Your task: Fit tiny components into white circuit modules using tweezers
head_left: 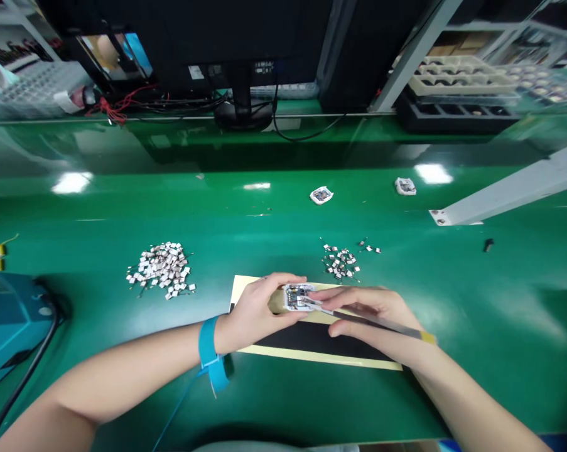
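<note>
My left hand (259, 309), a blue strap (208, 345) round its wrist, grips a small white housing (298, 297) between thumb and fingers. A circuit board shows in the housing's open face. In my right hand (370, 306) is a pair of tweezers (405, 329) with a yellow end, pinched by the fingers and pointing left. Its tips reach the right part of the board; a small pale part seems to be there, too small to make out. Both hands are above a black mat with a cream border (358, 361).
A heap of small silvery parts with short leads (163, 270) lies to the left, a smaller heap (342, 262) beyond my right hand. Two white housings, one nearer (321, 195) and one at right (405, 186), lie farther back. A metal bracket (509, 188) juts in from the right.
</note>
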`<state>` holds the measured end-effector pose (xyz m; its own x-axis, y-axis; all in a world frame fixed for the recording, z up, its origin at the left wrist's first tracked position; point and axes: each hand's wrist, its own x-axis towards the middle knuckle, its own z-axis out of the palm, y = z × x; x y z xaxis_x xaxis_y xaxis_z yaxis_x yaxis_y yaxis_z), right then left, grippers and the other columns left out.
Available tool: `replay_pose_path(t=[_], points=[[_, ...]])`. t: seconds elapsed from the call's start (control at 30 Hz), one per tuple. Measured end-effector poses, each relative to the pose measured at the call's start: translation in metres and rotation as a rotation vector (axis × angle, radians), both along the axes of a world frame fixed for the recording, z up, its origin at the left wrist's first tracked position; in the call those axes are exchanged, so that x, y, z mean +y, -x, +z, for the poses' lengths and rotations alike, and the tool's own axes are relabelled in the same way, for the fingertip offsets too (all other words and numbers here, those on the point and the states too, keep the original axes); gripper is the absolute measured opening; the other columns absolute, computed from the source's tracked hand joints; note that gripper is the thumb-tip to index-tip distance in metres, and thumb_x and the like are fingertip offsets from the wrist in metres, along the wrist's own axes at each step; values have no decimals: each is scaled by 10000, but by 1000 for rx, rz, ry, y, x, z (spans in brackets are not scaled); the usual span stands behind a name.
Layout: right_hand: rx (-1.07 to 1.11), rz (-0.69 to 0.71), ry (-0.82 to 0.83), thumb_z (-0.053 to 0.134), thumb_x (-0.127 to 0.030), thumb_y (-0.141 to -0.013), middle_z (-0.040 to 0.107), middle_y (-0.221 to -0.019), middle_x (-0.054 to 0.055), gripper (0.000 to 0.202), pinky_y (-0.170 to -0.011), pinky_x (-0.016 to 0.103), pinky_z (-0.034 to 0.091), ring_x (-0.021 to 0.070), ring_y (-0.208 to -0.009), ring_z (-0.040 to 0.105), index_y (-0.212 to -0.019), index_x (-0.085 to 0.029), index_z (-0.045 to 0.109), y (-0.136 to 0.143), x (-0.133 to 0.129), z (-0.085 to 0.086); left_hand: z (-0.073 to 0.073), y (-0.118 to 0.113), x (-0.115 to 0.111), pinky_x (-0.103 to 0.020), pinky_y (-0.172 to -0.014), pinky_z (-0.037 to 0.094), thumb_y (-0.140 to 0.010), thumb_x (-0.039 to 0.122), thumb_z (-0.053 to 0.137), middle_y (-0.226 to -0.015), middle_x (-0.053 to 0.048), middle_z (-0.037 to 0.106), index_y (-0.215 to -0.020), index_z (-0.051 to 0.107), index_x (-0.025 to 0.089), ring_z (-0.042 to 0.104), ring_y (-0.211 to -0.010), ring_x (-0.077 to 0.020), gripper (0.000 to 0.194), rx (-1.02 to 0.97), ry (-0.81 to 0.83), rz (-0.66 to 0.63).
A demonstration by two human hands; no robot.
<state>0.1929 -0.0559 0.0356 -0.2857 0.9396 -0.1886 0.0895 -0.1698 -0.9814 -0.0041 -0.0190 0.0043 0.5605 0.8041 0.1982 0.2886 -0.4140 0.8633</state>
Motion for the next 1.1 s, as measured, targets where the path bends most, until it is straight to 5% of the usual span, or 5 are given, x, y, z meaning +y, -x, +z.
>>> replay_pose_path(t=[0.27,0.53,0.87,1.1], points=[[57,-165,-7,747,-144,-517,688,-806,23,156,-746,324,534,221,-804,640,-626,-207,654,8,3,-2,-4,0,0,-280,-796,485,-679,273,638,-1047,-74,602,-1075,451,185,587,-933,-167,447,-18,-22,11],[60,-69,-263,735,-84,-540,686,-813,0,237,-742,288,531,182,-776,644,-698,-244,661,10,-3,-3,0,-1,2,-272,-784,483,-690,199,629,-1031,-93,619,-718,564,166,595,-911,-158,78,-64,-118,-78],[108,-124,-182,714,-68,-564,674,-866,23,216,-778,272,526,171,-849,628,-718,-189,623,15,-1,-4,-3,0,0,-313,-797,472,-663,216,658,-997,-112,628,-668,466,164,578,-979,-202,199,-152,-20,-44],[32,-48,-299,673,-58,-623,667,-863,28,194,-783,243,521,149,-857,623,-764,-186,638,14,-1,-3,-4,1,0,-279,-783,472,-647,195,677,-991,-126,625,-673,472,155,583,-971,-196,210,-183,-46,-75]])
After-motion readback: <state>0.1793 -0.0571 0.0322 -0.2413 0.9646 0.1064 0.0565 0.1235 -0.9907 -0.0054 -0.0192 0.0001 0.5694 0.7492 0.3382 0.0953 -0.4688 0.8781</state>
